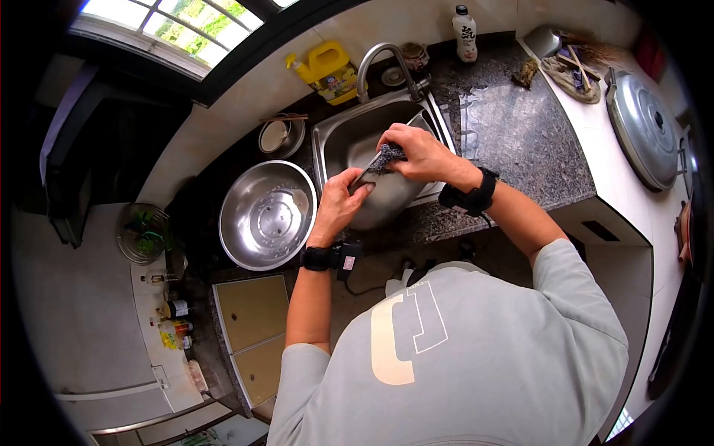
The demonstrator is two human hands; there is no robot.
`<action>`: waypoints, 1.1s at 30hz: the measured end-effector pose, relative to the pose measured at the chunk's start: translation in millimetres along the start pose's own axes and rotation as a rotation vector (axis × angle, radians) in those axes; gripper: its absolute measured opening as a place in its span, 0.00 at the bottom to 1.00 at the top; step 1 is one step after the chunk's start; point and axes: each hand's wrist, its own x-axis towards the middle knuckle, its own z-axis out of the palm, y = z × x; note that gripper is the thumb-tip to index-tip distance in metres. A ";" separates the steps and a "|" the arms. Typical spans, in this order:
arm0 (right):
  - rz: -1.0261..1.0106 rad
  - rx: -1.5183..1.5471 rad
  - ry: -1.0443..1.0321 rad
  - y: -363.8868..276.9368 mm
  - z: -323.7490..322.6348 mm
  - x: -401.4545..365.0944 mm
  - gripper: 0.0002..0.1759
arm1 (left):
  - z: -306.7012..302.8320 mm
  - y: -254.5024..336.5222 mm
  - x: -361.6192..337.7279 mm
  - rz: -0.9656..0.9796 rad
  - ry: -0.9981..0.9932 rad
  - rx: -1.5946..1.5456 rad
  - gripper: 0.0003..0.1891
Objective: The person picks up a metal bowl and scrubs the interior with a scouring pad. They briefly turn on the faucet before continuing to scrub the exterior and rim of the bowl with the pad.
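Over the front of the sink (pixel 335 146), a metal basin (pixel 387 195) is held tilted on its side. My left hand (pixel 339 204) grips its rim at the left, with the thumb on the basin's surface. In my right hand (pixel 421 154) is a dark scrubbing pad (pixel 388 156), pressed against the basin near the rim. The curved faucet (pixel 381 49) stands behind the sink. To the left of the sink, a large steel bowl (pixel 268 215) rests on the counter.
Behind the sink are a yellow jug (pixel 332 73) and a small bowl (pixel 274 137) with chopsticks. A bottle (pixel 465 36) stands at the back of the wet granite counter (pixel 520 134). A large lidded pan (pixel 648 128) is at the right, a glass bowl of greens (pixel 144 232) at the left.
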 end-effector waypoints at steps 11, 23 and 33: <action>-0.007 0.002 0.002 4.5 2.4 -2.2 0.16 | 2.0 -9.3 2.7 0.027 -0.057 -0.111 0.12; -0.049 0.005 0.048 -2.3 14.6 -2.2 0.16 | 5.3 -5.7 4.8 0.074 0.042 -0.009 0.07; 0.136 0.177 0.154 40.0 -32.8 13.9 0.17 | -8.4 -17.1 -6.7 0.089 0.377 0.054 0.23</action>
